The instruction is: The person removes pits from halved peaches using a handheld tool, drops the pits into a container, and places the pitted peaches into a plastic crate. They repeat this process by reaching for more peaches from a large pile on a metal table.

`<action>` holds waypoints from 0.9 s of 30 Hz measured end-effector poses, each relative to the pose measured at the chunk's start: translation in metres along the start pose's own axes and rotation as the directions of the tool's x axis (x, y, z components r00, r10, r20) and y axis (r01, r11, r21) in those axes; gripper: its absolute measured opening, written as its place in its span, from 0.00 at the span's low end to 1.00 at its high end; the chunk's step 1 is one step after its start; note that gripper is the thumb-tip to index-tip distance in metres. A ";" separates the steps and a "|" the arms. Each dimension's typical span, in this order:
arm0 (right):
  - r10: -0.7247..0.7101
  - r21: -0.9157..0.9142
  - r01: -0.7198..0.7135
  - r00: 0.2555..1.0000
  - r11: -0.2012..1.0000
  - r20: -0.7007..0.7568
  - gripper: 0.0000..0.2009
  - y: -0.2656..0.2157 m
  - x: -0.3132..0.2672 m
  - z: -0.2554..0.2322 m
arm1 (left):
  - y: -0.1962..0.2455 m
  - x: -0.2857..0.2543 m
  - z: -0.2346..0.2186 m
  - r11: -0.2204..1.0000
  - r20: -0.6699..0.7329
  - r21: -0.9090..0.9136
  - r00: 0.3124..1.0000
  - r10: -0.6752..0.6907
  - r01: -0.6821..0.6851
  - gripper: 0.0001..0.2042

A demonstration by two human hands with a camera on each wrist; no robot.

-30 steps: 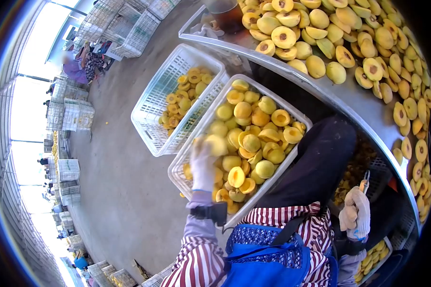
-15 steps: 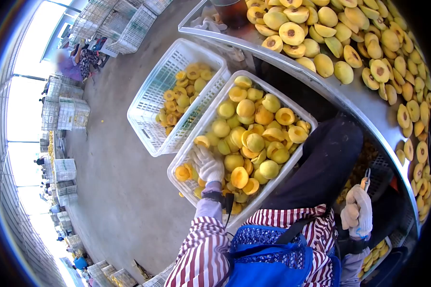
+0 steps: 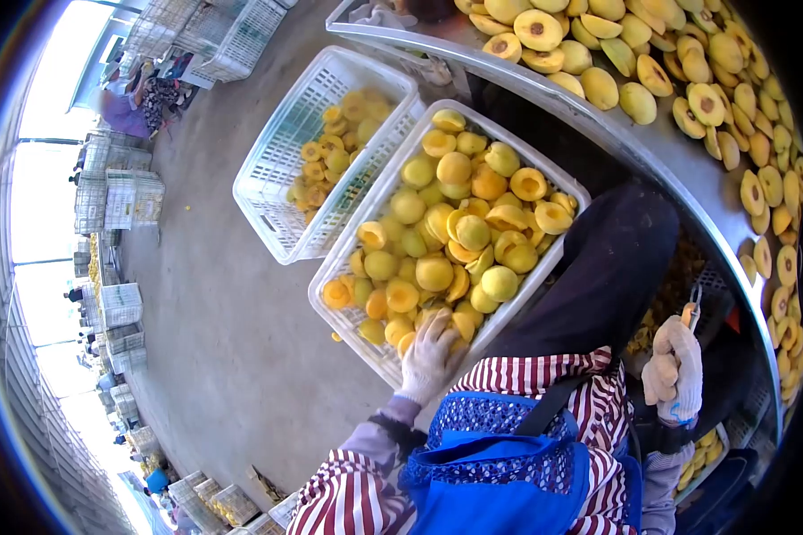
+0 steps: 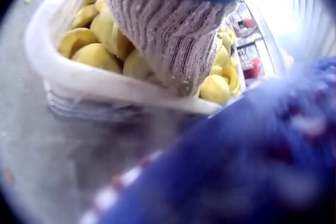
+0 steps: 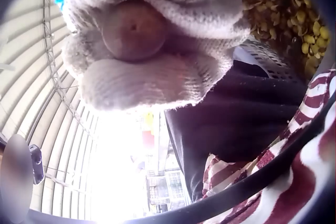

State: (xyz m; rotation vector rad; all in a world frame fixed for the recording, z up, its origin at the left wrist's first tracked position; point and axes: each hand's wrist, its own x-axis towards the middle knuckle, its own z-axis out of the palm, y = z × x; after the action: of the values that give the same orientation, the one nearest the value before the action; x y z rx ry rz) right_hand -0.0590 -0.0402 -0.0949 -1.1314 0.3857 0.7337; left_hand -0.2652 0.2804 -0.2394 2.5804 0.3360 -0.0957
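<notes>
My gloved left hand (image 3: 426, 361) rests on the peach halves (image 3: 403, 295) at the near edge of a full white crate (image 3: 332, 323), its fingers laid over the fruit. In the left wrist view the knitted glove (image 4: 168, 40) reaches over the crate's rim (image 4: 105, 85), and the fingertips are hidden. Low on the right, my gloved right hand (image 3: 674, 370) grips a tool with a wooden handle and a thin metal loop (image 3: 693, 301). The round handle end (image 5: 134, 28) pokes out of the curled fingers in the right wrist view.
A second white crate (image 3: 277, 192), partly filled with pitted halves, stands against the first. A metal table (image 3: 598, 116) heaped with halved peaches (image 3: 707, 105), some with stones, curves along the right. My knee (image 3: 620, 241) is beside the full crate. Stacked crates (image 3: 134, 198) line the far left.
The left hand held a blurred peach half over the crate's left part, then lay on the fruit there. It has since moved to the near edge. The right hand keeps its grip on the tool.
</notes>
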 end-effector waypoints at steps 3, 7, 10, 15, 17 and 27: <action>-0.002 0.039 0.003 1.000 0.999 -0.019 0.16 0.003 -0.001 -0.001 | 0.000 -0.016 0.007 0.992 -0.031 0.058 0.993 -0.110 0.111 0.20; -0.042 -0.035 0.042 0.999 0.999 -0.010 0.16 0.001 -0.007 0.002 | -0.005 -0.012 0.001 0.991 -0.039 0.128 0.999 -0.025 0.030 0.20; -0.037 -0.030 0.036 0.999 0.999 -0.005 0.16 -0.001 -0.008 0.004 | -0.033 -0.011 0.001 0.995 0.007 0.016 0.995 -0.102 0.102 0.20; -0.053 -0.057 0.053 0.998 0.997 -0.013 0.13 0.009 -0.007 0.005 | -0.078 0.014 -0.020 0.860 -0.436 -0.036 0.767 -0.471 0.508 0.27; -0.051 -0.038 0.050 0.999 0.998 -0.015 0.14 0.009 -0.007 0.004 | -0.073 0.024 0.003 0.800 -0.308 0.197 0.810 -0.498 0.567 0.33; -0.032 -0.084 0.029 0.999 0.996 -0.039 0.16 0.002 -0.007 0.013 | -0.042 0.085 -0.027 0.896 -0.177 0.199 0.914 -0.365 0.396 0.35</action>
State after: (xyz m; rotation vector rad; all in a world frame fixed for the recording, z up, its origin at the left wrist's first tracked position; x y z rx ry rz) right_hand -0.0662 -0.0298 -0.0866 -1.2298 0.3736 0.7065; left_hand -0.1935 0.3483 -0.2485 2.7196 0.9338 -0.1053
